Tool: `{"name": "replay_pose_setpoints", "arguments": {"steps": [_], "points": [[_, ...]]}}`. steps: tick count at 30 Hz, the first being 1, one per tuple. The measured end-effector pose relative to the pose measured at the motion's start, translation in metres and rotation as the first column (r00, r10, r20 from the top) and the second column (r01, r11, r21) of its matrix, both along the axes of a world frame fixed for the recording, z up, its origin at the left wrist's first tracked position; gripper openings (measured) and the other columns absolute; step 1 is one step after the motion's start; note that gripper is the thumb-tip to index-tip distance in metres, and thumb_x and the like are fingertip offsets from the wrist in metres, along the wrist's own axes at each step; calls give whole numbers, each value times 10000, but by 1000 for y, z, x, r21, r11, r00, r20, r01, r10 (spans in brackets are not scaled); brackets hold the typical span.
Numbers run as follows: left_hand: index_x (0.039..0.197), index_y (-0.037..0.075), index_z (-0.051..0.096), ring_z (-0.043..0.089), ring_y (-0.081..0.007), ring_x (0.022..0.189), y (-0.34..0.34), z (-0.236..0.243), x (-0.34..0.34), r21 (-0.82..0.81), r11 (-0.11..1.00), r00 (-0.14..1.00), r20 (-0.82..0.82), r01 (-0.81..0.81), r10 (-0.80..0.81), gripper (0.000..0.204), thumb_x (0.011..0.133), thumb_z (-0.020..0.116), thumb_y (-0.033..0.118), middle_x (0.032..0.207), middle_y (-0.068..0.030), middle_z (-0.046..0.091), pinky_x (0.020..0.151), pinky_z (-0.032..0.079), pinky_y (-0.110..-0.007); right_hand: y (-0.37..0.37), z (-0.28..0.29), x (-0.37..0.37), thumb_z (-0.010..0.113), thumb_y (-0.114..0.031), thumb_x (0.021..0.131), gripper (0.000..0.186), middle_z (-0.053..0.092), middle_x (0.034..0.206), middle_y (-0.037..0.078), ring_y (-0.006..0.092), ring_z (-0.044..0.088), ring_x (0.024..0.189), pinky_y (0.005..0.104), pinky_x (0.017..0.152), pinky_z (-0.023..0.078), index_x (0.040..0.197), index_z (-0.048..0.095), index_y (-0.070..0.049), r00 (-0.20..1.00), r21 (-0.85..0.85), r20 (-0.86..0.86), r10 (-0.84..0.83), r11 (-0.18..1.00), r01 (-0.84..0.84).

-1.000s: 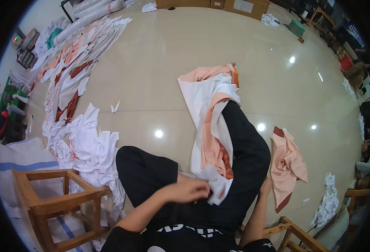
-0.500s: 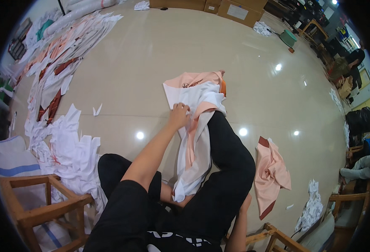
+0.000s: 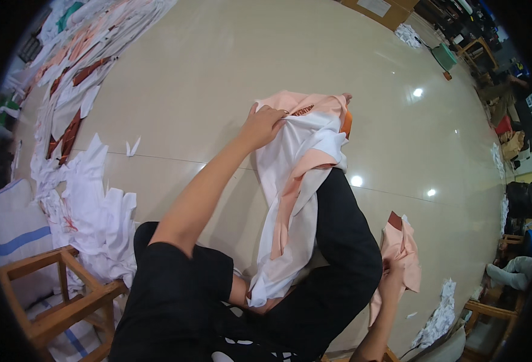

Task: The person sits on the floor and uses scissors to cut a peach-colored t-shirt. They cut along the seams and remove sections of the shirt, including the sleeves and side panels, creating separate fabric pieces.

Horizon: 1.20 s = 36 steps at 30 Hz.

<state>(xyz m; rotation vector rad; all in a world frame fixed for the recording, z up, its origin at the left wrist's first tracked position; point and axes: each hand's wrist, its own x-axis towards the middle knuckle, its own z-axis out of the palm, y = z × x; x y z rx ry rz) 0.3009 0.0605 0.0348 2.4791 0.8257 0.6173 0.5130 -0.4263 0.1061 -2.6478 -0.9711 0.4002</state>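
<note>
A white and peach garment lies draped over my bent leg and foot, with dark lettering on its peach part and a bit of orange at its right side. My left hand is closed on its far left edge, fingers pinching the cloth. Beyond my right knee, my right hand grips a crumpled peach cloth piece with a brown end on the floor. The fingertips of that hand are partly lost in the folds.
At the left, white cloth scraps and long peach and white strips cover the floor. Wooden stools stand at lower left and lower right. More white scraps lie at right. A cardboard box stands far back; another person sits at the right rim.
My left hand has moved away from me along the garment and lifted its edge. My right hand has come out from beside my thigh and taken hold of the peach cloth piece.
</note>
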Motion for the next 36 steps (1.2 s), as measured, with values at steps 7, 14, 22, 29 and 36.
{"name": "replay_pose_setpoints", "arguments": {"steps": [7, 14, 22, 29, 36], "points": [[1044, 61, 668, 623, -319, 763, -103, 181, -88, 33, 903, 887, 175, 428, -427, 182, 864, 645, 84, 861, -132, 654, 658, 477, -409, 184, 119, -85, 773, -123, 771, 530, 541, 1295, 163, 328, 575, 1089, 417, 965, 458, 1244, 550, -37, 813, 613, 55, 579, 624, -486], [1035, 84, 677, 635, -308, 742, -169, 316, -161, 252, 899, 917, 83, 359, -390, 240, 798, 711, 66, 850, -106, 655, 622, 485, -379, 215, 221, -149, 656, -46, 768, 215, 599, 884, 167, 373, 570, 900, 401, 980, 418, 977, 658, 6, 475, 352, -35, 879, 455, -818], [930, 114, 726, 634, -315, 824, -161, 265, -200, 273, 955, 990, 104, -115, 90, 171, 773, 672, 71, 860, -100, 678, 728, 504, -421, 119, 341, -138, 547, 112, 774, 249, 660, 851, 37, 102, 611, 822, 240, 767, 477, 974, 659, 14, 684, 726, 245, 687, 337, -599], [1024, 128, 729, 663, -367, 857, -129, 202, -263, 5, 919, 907, 163, -394, 388, 264, 793, 610, 83, 898, -135, 713, 759, 519, -411, 82, 398, -100, 590, 88, 784, 207, 637, 859, 12, 79, 584, 822, 223, 756, 453, 955, 637, -19, 762, 687, 467, 449, 359, -632], [1019, -6, 695, 681, -386, 926, -13, 268, -333, 276, 789, 836, 154, -549, 527, 254, 850, 578, 144, 936, -249, 691, 799, 514, -448, 162, 300, 32, 795, -269, 716, 447, 686, 975, 115, 275, 613, 1032, 350, 941, 464, 1076, 670, -34, 804, 80, 313, 505, 830, -552]]}}
